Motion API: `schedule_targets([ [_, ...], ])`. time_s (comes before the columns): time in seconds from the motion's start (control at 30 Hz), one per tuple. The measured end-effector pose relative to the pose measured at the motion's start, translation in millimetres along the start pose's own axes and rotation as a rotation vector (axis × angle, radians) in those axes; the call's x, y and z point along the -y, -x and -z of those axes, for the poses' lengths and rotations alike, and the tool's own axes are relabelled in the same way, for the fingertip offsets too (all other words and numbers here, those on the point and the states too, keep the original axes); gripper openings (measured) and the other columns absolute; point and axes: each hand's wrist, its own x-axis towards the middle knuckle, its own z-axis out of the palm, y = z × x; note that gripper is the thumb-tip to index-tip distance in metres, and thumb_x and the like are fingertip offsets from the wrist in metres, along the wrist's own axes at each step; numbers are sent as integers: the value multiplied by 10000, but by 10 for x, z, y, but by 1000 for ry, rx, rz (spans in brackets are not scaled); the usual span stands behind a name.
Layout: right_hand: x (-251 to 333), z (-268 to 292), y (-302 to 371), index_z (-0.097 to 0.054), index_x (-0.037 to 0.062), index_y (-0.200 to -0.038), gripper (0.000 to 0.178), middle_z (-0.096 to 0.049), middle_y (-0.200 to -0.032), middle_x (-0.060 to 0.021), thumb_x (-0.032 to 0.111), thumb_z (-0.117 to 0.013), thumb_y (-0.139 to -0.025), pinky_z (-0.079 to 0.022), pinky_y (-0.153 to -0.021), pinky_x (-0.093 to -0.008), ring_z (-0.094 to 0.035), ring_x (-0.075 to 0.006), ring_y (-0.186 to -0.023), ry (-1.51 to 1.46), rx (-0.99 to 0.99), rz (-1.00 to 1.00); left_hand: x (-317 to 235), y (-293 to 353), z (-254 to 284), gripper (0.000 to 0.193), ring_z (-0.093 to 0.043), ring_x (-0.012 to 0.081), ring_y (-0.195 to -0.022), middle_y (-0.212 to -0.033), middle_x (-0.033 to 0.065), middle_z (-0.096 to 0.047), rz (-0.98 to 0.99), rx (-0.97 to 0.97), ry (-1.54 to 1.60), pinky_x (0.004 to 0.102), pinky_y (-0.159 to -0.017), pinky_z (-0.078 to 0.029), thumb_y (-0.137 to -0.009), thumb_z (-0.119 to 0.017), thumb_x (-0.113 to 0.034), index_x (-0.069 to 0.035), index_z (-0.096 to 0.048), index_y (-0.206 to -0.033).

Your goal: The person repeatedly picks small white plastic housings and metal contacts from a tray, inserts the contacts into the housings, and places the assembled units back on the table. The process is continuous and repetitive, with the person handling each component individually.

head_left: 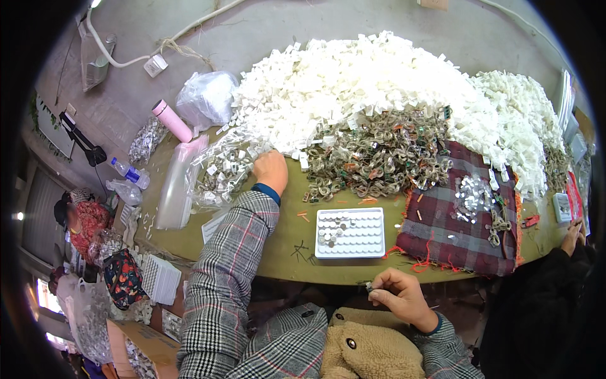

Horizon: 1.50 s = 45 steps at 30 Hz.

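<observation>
small metal part [368, 287] pinched in right grip [399, 297]

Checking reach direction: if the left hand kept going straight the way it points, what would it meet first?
Likely the heap of small white plastic pieces; the left hand already sits at its near edge.

Olive-green worktop [287, 243]. White plastic clips heaped [353, 76] beyond left grip [270, 172]. White moulded tray [350, 232] between both grips. Maroon-grey plaid cloth [457, 237] beyond right grip [394, 295]. Grey checked sleeves [227, 265], red-lined. Pink cylindrical bottle [172, 120].
</observation>
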Motion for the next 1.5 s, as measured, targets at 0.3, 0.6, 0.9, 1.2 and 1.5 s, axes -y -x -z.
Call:
schedule_targets([
  [0.3, 39, -107, 40, -565, -14, -1000, 94, -614, -848, -27, -14, -622, -925, -503, -646, -217, -606, -79, -719, -39, -73, 80, 178, 616, 761, 137, -699, 267, -743, -850, 157, -672, -212, -25, 537, 352, -630, -565, -858, -632, -98, 26, -687, -873],
  [0.6, 50, -526, -30, -462, -5, -997, 89, -500, -1252, -208, -65, -507, -947, -531, -720, -272, -616, -131, -773, 12, -158, 503, -159, 2227, 1399, 222, -665, 141, -797, -975, 143, -684, 74, 730, 2384, 278, -722, -584, -939, -567, -66, 13, -597, -1144],
  [0.9, 146, -541, 79, -471, 3, -1048, 74, -590, -1165, -195, -4, -512, -987, -530, -752, -262, -613, -108, -808, 9, -168, 309, -309, 2787, 1293, 221, -672, 137, -923, -1038, 117, -696, -181, 803, 2257, 273, -847, -552, -889, -678, 17, 32, -606, -1097],
  [1.2, 230, -584, 93, -543, 4, -992, 88, -559, -1098, -94, -18, -600, -929, -427, -552, -177, -511, -43, -656, -6, -205, 339, -289, 2886, 1165, 213, -680, 148, -861, -1037, 116, -697, 87, 924, 2527, 308, -779, -596, -925, -645, -24, 4, -612, -1133],
  [1.5, 75, -656, 30, -673, -30, -932, 65, -655, -800, -14, 17, -685, -888, -430, -534, -175, -549, -28, -635, -28, -265, 71, -357, 2934, 1102, 143, -703, 184, -879, -1004, 113, -696, 41, 684, 2552, 328, -806, -610, -937, -627, -25, 18, -624, -1073],
])
